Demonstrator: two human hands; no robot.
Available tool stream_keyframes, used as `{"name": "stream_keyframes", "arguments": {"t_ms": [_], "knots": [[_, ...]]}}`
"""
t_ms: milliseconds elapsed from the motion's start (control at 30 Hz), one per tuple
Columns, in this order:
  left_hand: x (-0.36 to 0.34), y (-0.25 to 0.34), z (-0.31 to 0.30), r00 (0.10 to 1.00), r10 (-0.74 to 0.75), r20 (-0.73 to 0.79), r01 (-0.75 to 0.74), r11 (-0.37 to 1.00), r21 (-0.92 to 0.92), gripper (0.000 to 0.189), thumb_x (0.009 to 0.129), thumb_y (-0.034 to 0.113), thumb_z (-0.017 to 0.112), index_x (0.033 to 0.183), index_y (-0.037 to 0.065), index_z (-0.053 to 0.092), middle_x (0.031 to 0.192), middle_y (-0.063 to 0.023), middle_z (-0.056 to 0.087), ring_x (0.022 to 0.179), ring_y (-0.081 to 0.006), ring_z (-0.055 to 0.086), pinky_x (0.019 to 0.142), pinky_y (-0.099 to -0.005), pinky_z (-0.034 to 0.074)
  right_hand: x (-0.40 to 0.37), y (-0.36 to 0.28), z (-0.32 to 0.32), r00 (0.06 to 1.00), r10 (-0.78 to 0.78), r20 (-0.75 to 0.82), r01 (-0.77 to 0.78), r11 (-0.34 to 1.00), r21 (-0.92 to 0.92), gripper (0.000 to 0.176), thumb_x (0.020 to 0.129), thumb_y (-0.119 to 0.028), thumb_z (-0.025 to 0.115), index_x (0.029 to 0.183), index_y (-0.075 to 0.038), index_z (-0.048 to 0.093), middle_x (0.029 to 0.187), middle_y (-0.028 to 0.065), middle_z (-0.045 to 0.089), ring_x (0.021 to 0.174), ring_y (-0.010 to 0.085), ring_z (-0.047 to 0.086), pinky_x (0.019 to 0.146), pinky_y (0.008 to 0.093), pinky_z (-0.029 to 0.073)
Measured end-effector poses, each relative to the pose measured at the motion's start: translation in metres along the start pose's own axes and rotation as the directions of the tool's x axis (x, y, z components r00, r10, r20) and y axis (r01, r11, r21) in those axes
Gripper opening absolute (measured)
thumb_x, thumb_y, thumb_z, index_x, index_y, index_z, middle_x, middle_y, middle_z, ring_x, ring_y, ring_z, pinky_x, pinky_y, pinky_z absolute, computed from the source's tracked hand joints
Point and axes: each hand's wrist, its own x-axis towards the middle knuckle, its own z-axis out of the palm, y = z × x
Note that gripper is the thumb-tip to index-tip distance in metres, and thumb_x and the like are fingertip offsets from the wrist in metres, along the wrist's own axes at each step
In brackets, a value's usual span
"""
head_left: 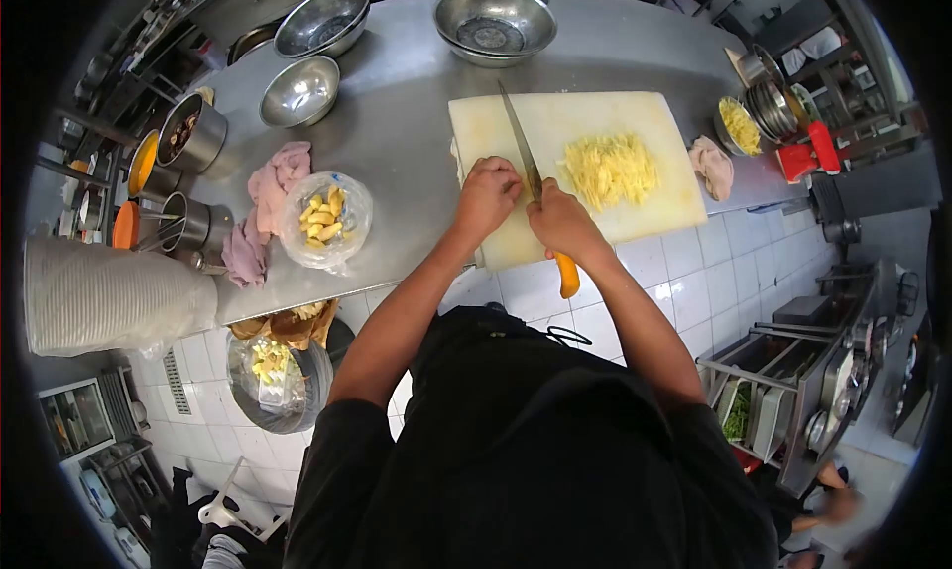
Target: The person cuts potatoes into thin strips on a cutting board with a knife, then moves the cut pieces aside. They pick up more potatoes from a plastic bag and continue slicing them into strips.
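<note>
My right hand [566, 222] is wrapped round the orange handle of a kitchen knife [520, 133], whose long blade points away from me over the white cutting board [476, 123]. Left of the blade, my left hand [488, 197] has its fingers curled together near the knife; whatever they hold, if anything, is hidden. A pile of fine yellow shreds [612, 170] lies on the board to the right of the knife. Farther left, a plastic-lined bowl [297, 244] holds several peeled yellow chunks [321, 218] that look like ginger.
Steel bowls [299, 93] stand along the table's far side. Pink cloths [276, 184] lie by the lined bowl, and another cloth [711, 167] right of the board. A small bowl of yellow shreds [739, 128] is at the right. Stacked plastic containers [109, 296] occupy the left corner.
</note>
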Motion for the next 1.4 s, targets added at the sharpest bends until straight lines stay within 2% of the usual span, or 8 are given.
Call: {"name": "stream_keyframes", "arguments": {"t_ms": [400, 533, 700, 800, 1000, 1133, 1300, 1400], "knots": [[-0.002, 0.009, 0.001, 0.998, -0.003, -0.069, 0.002, 1.000, -0.016, 0.008, 0.083, 0.004, 0.074, 0.090, 0.003, 0.078, 0.099, -0.0082, 0.067, 0.099, -0.0300, 0.062, 0.088, -0.0387, 0.054, -0.007, -0.011, 0.000, 1.000, 0.025, 0.005, -0.025, 1.000, 0.001, 0.036, 0.099, -0.015, 0.048, 0.121, 0.013, 0.048, 0.083, 0.0295, 0.071, 0.055, 0.0352, 0.070, 0.056, 0.0441, 0.060], [-0.002, 0.006, 0.001, 0.996, 0.037, -0.083, -0.036, 0.999, 0.016, 0.008, 0.082, 0.004, 0.075, 0.089, 0.003, 0.079, 0.099, -0.0080, 0.067, 0.098, -0.0296, 0.061, 0.087, -0.0387, 0.053, 0.014, 0.004, 0.009, 0.999, -0.044, -0.033, 0.043, 0.999, -0.030, 0.034, 0.098, -0.014, 0.047, 0.120, 0.012, 0.048, 0.083, 0.0300, 0.071, 0.056, 0.0354, 0.071, 0.059, 0.0437, 0.060], [-0.002, 0.006, 0.003, 0.998, 0.025, -0.065, -0.023, 0.999, 0.027, 0.009, 0.082, 0.005, 0.078, 0.091, 0.003, 0.079, 0.100, -0.0074, 0.069, 0.098, -0.0300, 0.063, 0.089, -0.0399, 0.053, -0.007, -0.018, -0.007, 1.000, 0.020, 0.002, -0.020, 1.000, -0.008, 0.031, 0.097, -0.013, 0.047, 0.117, 0.011, 0.049, 0.081, 0.0298, 0.071, 0.057, 0.0355, 0.071, 0.060, 0.0440, 0.060], [-0.001, 0.006, 0.001, 0.998, 0.014, -0.068, -0.013, 1.000, 0.014, 0.009, 0.081, 0.004, 0.078, 0.090, 0.003, 0.079, 0.100, -0.0074, 0.069, 0.098, -0.0298, 0.063, 0.088, -0.0392, 0.053, 0.009, -0.003, 0.012, 0.998, -0.032, -0.063, 0.032, 0.999, -0.008, 0.031, 0.097, -0.014, 0.047, 0.116, 0.011, 0.049, 0.081, 0.0295, 0.071, 0.057, 0.0356, 0.071, 0.059, 0.0443, 0.060], [-0.001, 0.006, 0.001, 0.999, 0.013, -0.053, -0.012, 1.000, 0.018, 0.008, 0.083, 0.002, 0.076, 0.090, 0.002, 0.079, 0.100, -0.0080, 0.069, 0.097, -0.0293, 0.063, 0.087, -0.0385, 0.054, -0.004, -0.013, -0.004, 1.000, 0.004, -0.009, -0.004, 1.000, 0.013, 0.029, 0.097, -0.014, 0.048, 0.113, 0.011, 0.049, 0.079, 0.0299, 0.070, 0.056, 0.0362, 0.071, 0.059, 0.0450, 0.060], [0.001, 0.003, 0.001, 0.999, 0.016, -0.051, -0.015, 1.000, 0.022, 0.009, 0.083, 0.003, 0.076, 0.092, 0.002, 0.079, 0.101, -0.0080, 0.069, 0.098, -0.0291, 0.063, 0.087, -0.0384, 0.054, 0.011, -0.001, 0.008, 0.998, -0.053, -0.040, 0.054, 0.998, 0.023, 0.030, 0.098, -0.014, 0.049, 0.114, 0.012, 0.049, 0.079, 0.0302, 0.070, 0.056, 0.0355, 0.071, 0.058, 0.0450, 0.060], [0.000, 0.004, 0.002, 0.999, -0.009, -0.045, 0.010, 1.000, 0.012, 0.010, 0.084, 0.004, 0.075, 0.093, 0.002, 0.079, 0.101, -0.0076, 0.070, 0.099, -0.0289, 0.064, 0.088, -0.0389, 0.054, -0.007, -0.014, -0.003, 1.000, 0.007, -0.003, -0.007, 1.000, 0.001, 0.031, 0.098, -0.013, 0.048, 0.115, 0.012, 0.048, 0.078, 0.0299, 0.070, 0.056, 0.0355, 0.071, 0.059, 0.0456, 0.060], [0.000, 0.003, 0.003, 0.999, -0.016, -0.037, 0.016, 1.000, 0.013, 0.009, 0.085, 0.005, 0.075, 0.092, 0.002, 0.079, 0.101, -0.0075, 0.070, 0.100, -0.0287, 0.064, 0.089, -0.0387, 0.053, 0.007, -0.002, 0.010, 0.998, -0.036, -0.042, 0.036, 0.999, -0.008, 0.032, 0.098, -0.013, 0.047, 0.116, 0.012, 0.048, 0.079, 0.0297, 0.070, 0.055, 0.0351, 0.071, 0.059, 0.0458, 0.060]]}}
